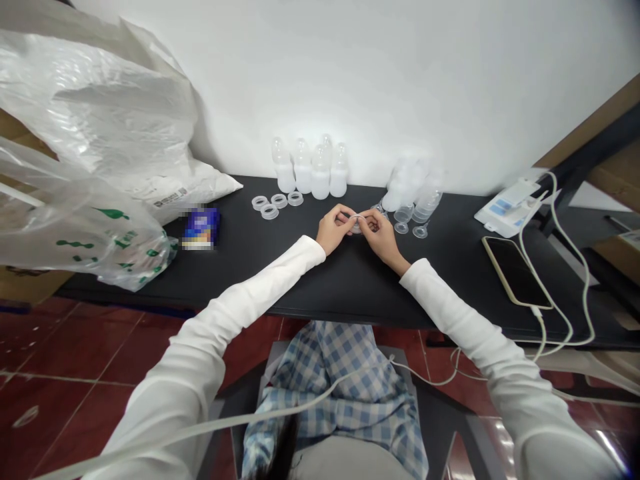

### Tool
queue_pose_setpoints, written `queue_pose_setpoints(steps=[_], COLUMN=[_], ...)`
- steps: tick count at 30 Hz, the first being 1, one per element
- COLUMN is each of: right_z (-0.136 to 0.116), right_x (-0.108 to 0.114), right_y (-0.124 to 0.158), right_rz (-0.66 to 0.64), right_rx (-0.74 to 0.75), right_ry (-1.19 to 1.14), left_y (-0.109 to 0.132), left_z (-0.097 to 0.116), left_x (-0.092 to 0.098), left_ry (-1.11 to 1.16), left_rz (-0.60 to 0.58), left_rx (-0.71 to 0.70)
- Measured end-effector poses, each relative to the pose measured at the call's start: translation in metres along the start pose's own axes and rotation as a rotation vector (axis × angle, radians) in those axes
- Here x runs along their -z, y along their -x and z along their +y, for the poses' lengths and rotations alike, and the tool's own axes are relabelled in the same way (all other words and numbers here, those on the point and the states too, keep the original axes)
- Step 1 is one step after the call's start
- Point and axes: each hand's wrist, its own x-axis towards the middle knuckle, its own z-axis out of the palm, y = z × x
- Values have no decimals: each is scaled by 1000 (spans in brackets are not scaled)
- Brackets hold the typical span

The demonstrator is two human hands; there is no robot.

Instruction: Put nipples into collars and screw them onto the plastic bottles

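My left hand (pixel 334 229) and my right hand (pixel 379 233) meet over the middle of the black table, fingertips closed on a small translucent bottle collar ring (pixel 357 225). The fingers cover much of it, so I cannot tell whether anything sits inside. Several similar collar rings (pixel 270 211) lie to the left of my left hand. Behind them stand several baby bottles (pixel 321 175) with clear domed caps. Close to my right hand are clear silicone nipples (pixel 420 231), and more white and clear bottle parts (pixel 403 187) are heaped behind.
Large white plastic bags (pixel 95 113) and a green-printed bag (pixel 120 240) fill the left side, beside a blue packet (pixel 201 228). At right lie a phone (pixel 517 272), a white device (pixel 507 208) and looping cables (pixel 583 250). A white wall (pixel 350 73) bounds the table behind.
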Motion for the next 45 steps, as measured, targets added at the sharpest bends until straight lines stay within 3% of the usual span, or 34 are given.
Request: queue_pose_setpoints(steps=[8,24,32,45], right_z=[1,4,2,-1], right_x=[8,5,6,4], right_y=[-2,-2,-3,-3], right_rz=[-38,-8,-92,-19], right_rx=[-37,-22,11,-45], right_ry=[-100,-67,-93,-230], left_y=[-7,-2,-7,-4], left_z=[-11,-4,-5,1], left_x=[3,-2,4,2], left_ry=[101,-13,53,-41], left_rz=[-3,40,30,14], left_rx=[-22,-57,-56,-94])
